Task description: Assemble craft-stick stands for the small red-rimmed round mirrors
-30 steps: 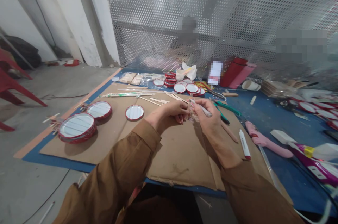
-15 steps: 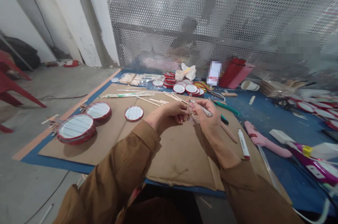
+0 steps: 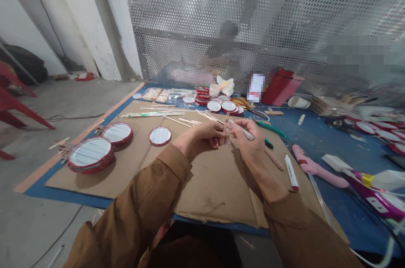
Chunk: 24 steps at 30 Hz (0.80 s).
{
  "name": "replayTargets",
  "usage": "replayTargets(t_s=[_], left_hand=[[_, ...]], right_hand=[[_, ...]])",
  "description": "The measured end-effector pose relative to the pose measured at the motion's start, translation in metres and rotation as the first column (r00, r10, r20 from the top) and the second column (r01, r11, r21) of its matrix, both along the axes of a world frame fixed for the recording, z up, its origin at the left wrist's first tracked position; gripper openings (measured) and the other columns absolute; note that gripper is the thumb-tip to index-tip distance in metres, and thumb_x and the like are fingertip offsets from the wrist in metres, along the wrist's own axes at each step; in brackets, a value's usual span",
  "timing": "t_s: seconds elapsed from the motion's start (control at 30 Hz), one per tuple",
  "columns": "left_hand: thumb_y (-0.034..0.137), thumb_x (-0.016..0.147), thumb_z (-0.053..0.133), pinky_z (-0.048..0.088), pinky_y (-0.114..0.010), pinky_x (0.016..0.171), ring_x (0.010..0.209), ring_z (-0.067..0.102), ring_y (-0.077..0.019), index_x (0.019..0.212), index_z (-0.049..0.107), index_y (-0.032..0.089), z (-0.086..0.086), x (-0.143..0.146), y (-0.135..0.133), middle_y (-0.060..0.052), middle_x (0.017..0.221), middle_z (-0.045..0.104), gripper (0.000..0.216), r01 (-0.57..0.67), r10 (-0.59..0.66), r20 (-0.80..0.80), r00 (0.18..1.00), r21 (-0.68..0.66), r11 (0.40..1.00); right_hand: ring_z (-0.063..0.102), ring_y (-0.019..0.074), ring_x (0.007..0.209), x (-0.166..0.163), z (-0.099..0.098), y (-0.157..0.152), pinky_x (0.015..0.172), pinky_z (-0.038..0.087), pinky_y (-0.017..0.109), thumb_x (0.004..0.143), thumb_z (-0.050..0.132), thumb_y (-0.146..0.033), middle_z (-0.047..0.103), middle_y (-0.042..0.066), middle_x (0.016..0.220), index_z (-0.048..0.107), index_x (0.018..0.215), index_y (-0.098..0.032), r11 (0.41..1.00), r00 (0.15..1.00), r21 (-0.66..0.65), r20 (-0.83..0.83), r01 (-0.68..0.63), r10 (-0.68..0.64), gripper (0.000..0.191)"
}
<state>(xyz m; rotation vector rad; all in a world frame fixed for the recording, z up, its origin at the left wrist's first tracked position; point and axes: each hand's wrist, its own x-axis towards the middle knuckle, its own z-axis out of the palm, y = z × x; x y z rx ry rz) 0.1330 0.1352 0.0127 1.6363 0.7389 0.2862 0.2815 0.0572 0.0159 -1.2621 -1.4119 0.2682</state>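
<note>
In front of me the grey perforated metal panel (image 3: 190, 19) rises behind the far edge of the blue table (image 3: 316, 137), and across that table lies the brown cardboard sheet (image 3: 218, 183). Near the sheet's left edge I have two red-rimmed round pieces with pale faces and wooden sticks jutting leftward, the larger piece (image 3: 90, 154) toward the near corner and the smaller piece (image 3: 117, 134) just behind it. Outside the sheet's right edge, the purple-and-white power strip (image 3: 375, 200) lies near the pink glue gun (image 3: 325, 174). My left hand (image 3: 210, 133) hangs over the sheet's far right part, its thumb and fingers pinched narrow on the flat pale wooden stick (image 3: 227, 120), which stands nearly upright. Just beside it, my right hand (image 3: 251, 141) has its fingers curled around the whitish pen (image 3: 248, 134), whose blunt end points back toward my wrist; I cannot tell whether its tip touches the stick. The green-handled pliers (image 3: 272, 129) lie beyond my right hand, by the sheet's far right corner. A single red-rimmed white lid (image 3: 160, 136) lies left of my left hand, and the white marker with a dark red cap (image 3: 291, 173) rests by the right edge.
</note>
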Motion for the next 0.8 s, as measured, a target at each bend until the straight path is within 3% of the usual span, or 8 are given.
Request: replayTargets(t_s=[0.8], left_hand=[[0.010,0.094,0.052,0.049,-0.014,0.049,0.045,0.062,-0.0072,0.086,0.057,0.013,0.0005,0.0006,-0.0007,0.003,0.059,0.062,0.011,-0.007,0.007,-0.005,1.000,0.003,1.000]], right_hand=[[0.064,0.0204,0.072,-0.0036,0.0028,-0.0041,0.068,0.050,0.033,0.084,0.060,-0.041,0.071,0.004,0.081,0.067,0.087,-0.022,0.999,0.999,-0.023,0.044,-0.025,0.026,0.021]])
